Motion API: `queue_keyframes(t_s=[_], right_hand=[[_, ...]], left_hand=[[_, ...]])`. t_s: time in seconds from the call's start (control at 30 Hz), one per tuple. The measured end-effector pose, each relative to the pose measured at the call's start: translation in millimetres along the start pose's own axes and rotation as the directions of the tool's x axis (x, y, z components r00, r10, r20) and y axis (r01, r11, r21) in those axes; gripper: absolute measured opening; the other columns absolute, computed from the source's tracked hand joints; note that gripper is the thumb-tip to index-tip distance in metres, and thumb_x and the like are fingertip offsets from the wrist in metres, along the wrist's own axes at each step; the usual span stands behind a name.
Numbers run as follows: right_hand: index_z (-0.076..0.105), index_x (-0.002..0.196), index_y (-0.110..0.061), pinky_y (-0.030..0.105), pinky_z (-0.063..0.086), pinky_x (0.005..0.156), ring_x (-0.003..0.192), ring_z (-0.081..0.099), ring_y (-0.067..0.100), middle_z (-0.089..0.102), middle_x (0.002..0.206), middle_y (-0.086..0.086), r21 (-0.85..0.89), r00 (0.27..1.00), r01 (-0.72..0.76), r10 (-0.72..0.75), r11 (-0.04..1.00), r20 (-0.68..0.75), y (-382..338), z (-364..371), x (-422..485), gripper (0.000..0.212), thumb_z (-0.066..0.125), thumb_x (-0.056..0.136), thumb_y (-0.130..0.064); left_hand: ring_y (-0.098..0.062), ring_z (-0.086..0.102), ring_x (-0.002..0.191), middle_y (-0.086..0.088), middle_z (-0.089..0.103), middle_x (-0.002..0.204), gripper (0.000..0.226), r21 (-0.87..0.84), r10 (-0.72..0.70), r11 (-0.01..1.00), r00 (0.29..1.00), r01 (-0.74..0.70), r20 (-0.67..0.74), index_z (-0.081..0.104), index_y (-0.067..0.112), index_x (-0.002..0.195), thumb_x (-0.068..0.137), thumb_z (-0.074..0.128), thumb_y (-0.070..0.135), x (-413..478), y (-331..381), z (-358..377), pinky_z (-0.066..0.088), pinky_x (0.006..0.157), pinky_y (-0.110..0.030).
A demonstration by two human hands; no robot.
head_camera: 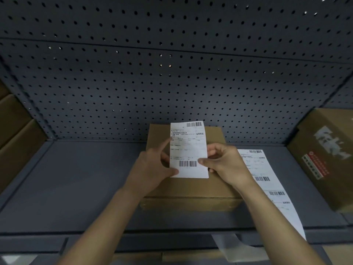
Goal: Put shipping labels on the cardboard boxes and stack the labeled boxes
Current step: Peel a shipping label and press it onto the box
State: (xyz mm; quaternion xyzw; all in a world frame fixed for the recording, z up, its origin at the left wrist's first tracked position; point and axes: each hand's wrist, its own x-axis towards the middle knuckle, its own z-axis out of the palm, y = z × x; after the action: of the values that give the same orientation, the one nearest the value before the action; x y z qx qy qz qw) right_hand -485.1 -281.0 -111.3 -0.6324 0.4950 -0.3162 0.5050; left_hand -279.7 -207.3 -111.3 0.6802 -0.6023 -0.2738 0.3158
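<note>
A plain brown cardboard box [191,190] lies flat on the dark grey shelf [76,188], against the pegboard back. Both hands hold a white shipping label [188,148] with barcodes upright over the box top. My left hand [152,167] pinches the label's lower left edge, thumb on the front and index finger stretched along its left side. My right hand [221,163] pinches the label's lower right edge between thumb and curled fingers. A strip of further labels [267,188] lies on the shelf to the right of the box, running toward the front edge.
A larger printed cardboard box [324,155] stands at the right end of the shelf. Stacked brown boxes [13,127] show at the far left. A grey pegboard wall [172,73] backs the shelf. A peeled backing sheet [240,249] hangs below the front edge.
</note>
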Motion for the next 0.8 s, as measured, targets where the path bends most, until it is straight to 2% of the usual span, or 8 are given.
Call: queue_keyframes(t_s=[0.13, 0.2, 0.3, 0.4, 0.5, 0.57, 0.67, 0.8], right_hand=[[0.071, 0.092, -0.009, 0.023, 0.047, 0.052, 0.057, 0.062, 0.008, 0.073, 0.089, 0.013, -0.026, 1.000, 0.009, -0.008, 1.000, 0.010, 3.4, -0.9, 3.1, 0.019, 0.077, 0.081, 0.005], [0.071, 0.092, -0.010, 0.024, 0.048, 0.053, 0.056, 0.063, 0.009, 0.074, 0.089, 0.012, -0.048, 1.000, 0.016, -0.016, 0.999, 0.013, 5.0, -0.4, 3.8, 0.020, 0.078, 0.080, 0.005], [0.072, 0.092, -0.014, 0.024, 0.050, 0.055, 0.064, 0.068, 0.011, 0.075, 0.088, 0.005, -0.122, 0.999, 0.034, -0.034, 0.992, 0.003, 6.5, -0.1, 3.9, 0.022, 0.080, 0.078, 0.000], [0.073, 0.091, -0.022, 0.028, 0.057, 0.066, 0.076, 0.072, 0.013, 0.075, 0.085, -0.003, -0.231, 0.998, 0.053, -0.060, 0.971, -0.027, 5.7, 0.7, 2.5, 0.023, 0.083, 0.076, -0.007], [0.073, 0.092, -0.026, 0.027, 0.059, 0.075, 0.079, 0.070, 0.007, 0.074, 0.085, -0.008, -0.315, 0.994, 0.075, -0.095, 0.946, -0.048, 4.0, 2.5, -1.0, 0.024, 0.084, 0.077, -0.012], [0.072, 0.094, -0.027, 0.027, 0.057, 0.076, 0.080, 0.067, 0.003, 0.072, 0.084, -0.012, -0.396, 0.991, 0.090, -0.123, 0.914, -0.060, 3.0, 3.4, -3.7, 0.022, 0.083, 0.078, -0.018], [0.071, 0.097, -0.031, 0.035, 0.056, 0.075, 0.082, 0.063, 0.003, 0.069, 0.084, -0.015, -0.547, 0.985, 0.099, -0.159, 0.831, -0.062, 0.6, 3.9, -8.8, 0.020, 0.080, 0.080, -0.031], [0.071, 0.097, -0.029, 0.040, 0.056, 0.072, 0.080, 0.062, 0.006, 0.066, 0.083, -0.012, -0.581, 0.979, 0.137, -0.200, 0.802, -0.046, -2.3, 3.5, -11.2, 0.021, 0.080, 0.080, -0.033]], left_hand=[[0.010, 0.060, 0.077, 0.021, 0.068, 0.088, 0.095, 0.009, 0.010, 1.000, 1.000, -0.010, 0.000, 0.031, 0.050, 0.146, 0.072, 0.085, 0.025, 0.0, -0.8, 0.4, 0.045, 0.068, -0.010], [0.005, 0.061, 0.074, 0.022, 0.067, 0.090, 0.094, 0.023, 0.006, 1.000, 1.000, -0.006, 0.004, 0.029, 0.049, 0.147, 0.074, 0.083, 0.025, -0.7, 0.2, 0.7, 0.048, 0.070, -0.014], [0.002, 0.059, 0.075, 0.022, 0.065, 0.094, 0.094, 0.042, 0.002, 0.999, 1.000, -0.002, 0.011, 0.027, 0.046, 0.149, 0.076, 0.082, 0.026, -1.2, 0.7, 1.5, 0.047, 0.071, -0.015], [0.004, 0.059, 0.072, 0.021, 0.064, 0.096, 0.093, 0.048, 0.008, 0.999, 1.000, -0.009, 0.016, 0.027, 0.043, 0.150, 0.076, 0.082, 0.026, -1.0, -0.4, 2.0, 0.044, 0.065, -0.009], [0.005, 0.058, 0.071, 0.022, 0.064, 0.098, 0.093, 0.048, 0.008, 0.999, 1.000, -0.008, 0.010, 0.027, 0.043, 0.150, 0.077, 0.081, 0.026, -0.9, -0.9, 2.7, 0.043, 0.064, -0.008], [0.007, 0.057, 0.071, 0.023, 0.063, 0.097, 0.092, 0.051, 0.006, 0.999, 1.000, -0.006, 0.004, 0.026, 0.044, 0.150, 0.078, 0.081, 0.026, -1.5, -1.1, 3.3, 0.042, 0.062, -0.007], [0.011, 0.056, 0.073, 0.023, 0.062, 0.098, 0.092, 0.057, 0.017, 0.998, 1.000, -0.017, -0.002, 0.025, 0.044, 0.150, 0.078, 0.080, 0.025, -2.4, -2.7, 5.0, 0.043, 0.061, -0.004], [0.003, 0.053, 0.076, 0.018, 0.060, 0.111, 0.093, 0.061, 0.040, 0.997, 0.998, -0.038, -0.041, 0.028, 0.044, 0.149, 0.076, 0.081, 0.026, -2.3, -6.7, 6.0, 0.041, 0.064, -0.003]])
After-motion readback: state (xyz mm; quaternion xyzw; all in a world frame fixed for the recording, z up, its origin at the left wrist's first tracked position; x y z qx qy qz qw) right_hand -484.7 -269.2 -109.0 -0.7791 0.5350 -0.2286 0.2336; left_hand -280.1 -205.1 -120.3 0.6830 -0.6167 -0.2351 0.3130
